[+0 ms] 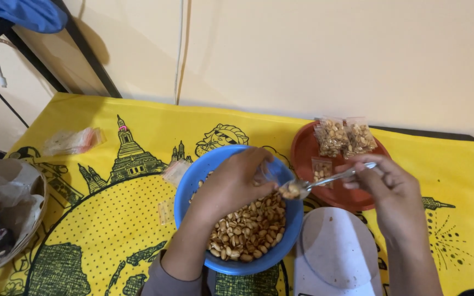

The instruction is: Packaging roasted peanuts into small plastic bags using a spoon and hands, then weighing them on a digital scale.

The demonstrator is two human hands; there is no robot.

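A blue bowl (193,181) of roasted peanuts (248,230) sits on the yellow printed cloth. My left hand (231,183) hovers over the bowl, pinching a small clear plastic bag (267,172) by its mouth. My right hand (385,183) holds a metal spoon (325,180) by the handle; its bowl carries a few peanuts right at the bag's opening. Behind the spoon a red plate (346,198) holds three small filled peanut bags (344,137).
A white kitchen scale (336,252) stands at the near edge, right of the bowl. Empty clear bags (72,140) lie at the far left of the cloth. A basket (34,219) with wrappers sits at the left edge. A pale wall runs behind.
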